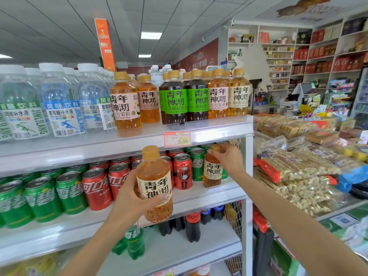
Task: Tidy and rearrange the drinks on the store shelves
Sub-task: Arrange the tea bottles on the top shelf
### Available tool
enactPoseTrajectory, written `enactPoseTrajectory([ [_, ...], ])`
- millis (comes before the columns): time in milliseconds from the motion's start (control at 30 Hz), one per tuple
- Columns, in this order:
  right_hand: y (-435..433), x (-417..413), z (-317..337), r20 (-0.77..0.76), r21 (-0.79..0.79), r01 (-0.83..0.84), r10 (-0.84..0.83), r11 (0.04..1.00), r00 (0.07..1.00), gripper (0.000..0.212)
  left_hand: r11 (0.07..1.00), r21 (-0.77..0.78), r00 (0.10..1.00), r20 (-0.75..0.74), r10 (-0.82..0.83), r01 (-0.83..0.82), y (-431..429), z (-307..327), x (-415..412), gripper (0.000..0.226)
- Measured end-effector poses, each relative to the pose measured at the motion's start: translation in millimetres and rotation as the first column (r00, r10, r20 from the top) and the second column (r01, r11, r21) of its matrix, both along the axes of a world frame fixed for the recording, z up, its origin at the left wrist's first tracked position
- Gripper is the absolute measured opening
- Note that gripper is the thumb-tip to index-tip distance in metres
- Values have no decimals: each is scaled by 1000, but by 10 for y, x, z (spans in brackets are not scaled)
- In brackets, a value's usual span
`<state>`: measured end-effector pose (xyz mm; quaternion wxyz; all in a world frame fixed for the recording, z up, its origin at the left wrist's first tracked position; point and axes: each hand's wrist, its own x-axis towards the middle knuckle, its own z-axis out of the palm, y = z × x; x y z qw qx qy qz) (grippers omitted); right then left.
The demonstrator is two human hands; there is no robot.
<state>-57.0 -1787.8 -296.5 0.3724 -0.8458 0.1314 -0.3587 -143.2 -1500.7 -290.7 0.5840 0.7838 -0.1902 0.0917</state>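
Note:
My left hand (132, 200) grips an amber tea bottle (154, 184) with a cream label and tan cap, held in front of the second shelf. My right hand (229, 158) holds the cap of a second, smaller-looking amber tea bottle (212, 172) standing at the right end of the second shelf (209, 193), beside the cans. On the top shelf (139, 140) stands a row of tea bottles (197, 96) with pink, green and cream labels, and clear water bottles (59, 102) fill its left part.
Red cola cans (97, 188) and green soda cans (42, 198) fill the second shelf. Dark and green soft-drink bottles (192, 226) stand on the third shelf. A price tag (177, 138) hangs on the top shelf edge. Packaged snacks (298, 166) pile up to the right.

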Motion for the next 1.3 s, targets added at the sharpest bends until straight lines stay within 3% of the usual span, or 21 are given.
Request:
enactPoseTrajectory([
  [133,52,64,34,-65,-58,-26,23,998,998,36,1000,-1,1000,-6,-9,9,-25,-4,-14,77],
  [267,10,-211,-10,-25,-101,3,-6,995,1000,35,1000,3,1000,4,-3,3,-46,6,-24,76],
  [400,71,-654,4,270,-362,37,67,931,961,17,1000,-17,1000,18,-4,4,-103,109,-3,71],
  [467,90,-765,301,420,-374,19,151,927,895,23,999,-44,1000,26,13,-12,-176,187,36,63],
  [567,29,-710,1011,502,-311,13,153,950,851,16,995,-91,997,63,47,-41,-294,301,84,50],
  [667,-87,-482,1707,448,-301,60,86,952,890,21,985,-161,994,78,78,-65,-365,372,119,42],
  [767,-132,-228,2163,231,-356,50,36,933,972,38,976,-207,994,69,79,-63,-378,407,138,39],
  [900,-140,118,2399,-67,-428,-30,1,903,998,49,975,-208,993,63,99,-84,-306,384,140,39],
  [1000,-139,213,2457,-161,-442,-13,-65,897,985,48,975,-202,993,50,108,-96,-226,338,157,40],
  [1167,-106,124,2450,-169,-355,-43,-19,934,985,44,978,-179,990,65,122,-109,-147,336,153,41],
  [1300,-56,-83,2689,8,-348,26,-25,937,1000,19,976,-184,987,82,137,-121,-81,362,163,41],
])
